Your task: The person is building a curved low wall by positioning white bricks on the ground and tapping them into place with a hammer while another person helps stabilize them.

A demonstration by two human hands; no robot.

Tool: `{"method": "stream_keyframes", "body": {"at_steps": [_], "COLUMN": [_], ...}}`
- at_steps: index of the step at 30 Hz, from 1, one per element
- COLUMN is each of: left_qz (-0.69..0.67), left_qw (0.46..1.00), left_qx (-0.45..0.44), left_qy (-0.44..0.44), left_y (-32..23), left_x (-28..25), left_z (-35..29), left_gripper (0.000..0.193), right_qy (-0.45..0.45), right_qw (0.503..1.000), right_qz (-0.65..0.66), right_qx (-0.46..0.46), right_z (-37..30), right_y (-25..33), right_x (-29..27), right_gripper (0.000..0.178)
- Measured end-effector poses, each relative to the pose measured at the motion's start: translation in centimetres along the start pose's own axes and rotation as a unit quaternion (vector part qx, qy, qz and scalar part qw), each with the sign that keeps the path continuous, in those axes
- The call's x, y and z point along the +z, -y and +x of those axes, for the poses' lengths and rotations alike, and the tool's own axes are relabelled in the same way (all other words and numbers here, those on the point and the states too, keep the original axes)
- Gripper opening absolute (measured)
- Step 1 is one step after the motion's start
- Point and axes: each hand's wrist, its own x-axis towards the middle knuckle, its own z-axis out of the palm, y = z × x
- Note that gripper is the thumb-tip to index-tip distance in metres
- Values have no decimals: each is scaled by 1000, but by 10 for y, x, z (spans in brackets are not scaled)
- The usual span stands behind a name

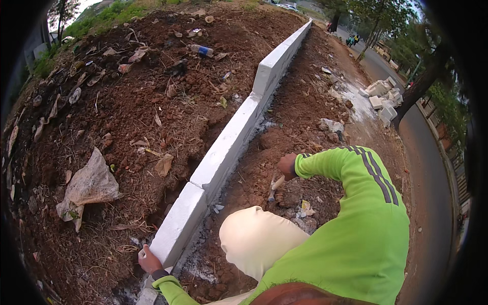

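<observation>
Reddish-brown soil [203,76] spreads over most of the view, littered with scraps and dry stalks. A grey road [429,188] curves along the right side. Between them a low wall of white blocks [229,129] runs away from the person, its far stretch standing one step higher than the near stretch. Beyond it on the right, a heap of pale blocks [382,96] lies near a tree trunk [424,81]. The person wears a bright green shirt [356,234] with dark stripes, and a knee in cream trousers [254,234] is bent beside the wall. A crumpled, dirty sack [96,178] lies on the left.

The nearest block [180,221] forms the wall's near end, directly ahead of the left hand [149,260]. That hand touches the block's near left corner — whether it grips or merely rests there, I cannot tell. The right hand [287,166] is well apart from the block, to its right, fingers seemingly curled. A pale-handled tool [277,183] shows just below — I cannot tell whether it is held.
</observation>
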Motion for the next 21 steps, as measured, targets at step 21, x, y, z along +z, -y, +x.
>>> {"method": "stream_keyframes", "body": {"at_steps": [21], "left_qz": [-38], "left_qw": [999], "left_qx": [-18], "left_qy": [34], "left_y": [15], "left_x": [2], "left_z": [11], "left_gripper": [51], "right_qy": [-13], "right_qw": [999], "right_qz": [-21], "right_qx": [-20], "right_z": [10], "right_y": [0], "right_x": [5], "right_gripper": [39]}}
